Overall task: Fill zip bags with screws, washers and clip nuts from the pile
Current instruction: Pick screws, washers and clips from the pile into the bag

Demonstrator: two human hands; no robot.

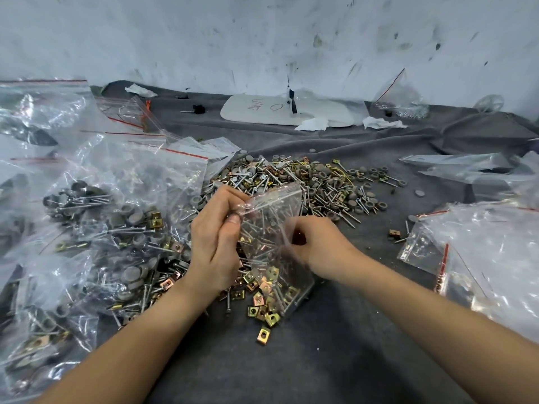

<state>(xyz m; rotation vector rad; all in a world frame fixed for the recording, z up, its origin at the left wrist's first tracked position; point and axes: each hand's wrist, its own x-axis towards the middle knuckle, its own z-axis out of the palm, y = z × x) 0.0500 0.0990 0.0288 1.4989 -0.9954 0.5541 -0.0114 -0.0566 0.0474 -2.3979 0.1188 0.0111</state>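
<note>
Step in hand: filling. One zip bag (271,243) stands near the middle of the cloth-covered table (320,360), just in front of the pile (306,182). It already holds screws and, at its bottom, clip nuts.

The left hand (215,240) pinches the bag's upper left corner between thumb and fingers, keeping the mouth up. The right hand (320,246) sits at the bag's right side with fingers curled. It is blurred, so whether it grips the bag or a part cannot be told.

Next move, as judged: keep the mouth open, drop in the remaining parts, then seal.

Surroundings: filled bags (102,214) crowd the left edge, and empty bags (481,258) lie along the right edge. A white board (280,112) rests near the far edge.

Obstruction: loose clip nuts (262,313) lie touching the bag's base and may be mistaken for its contents.
</note>
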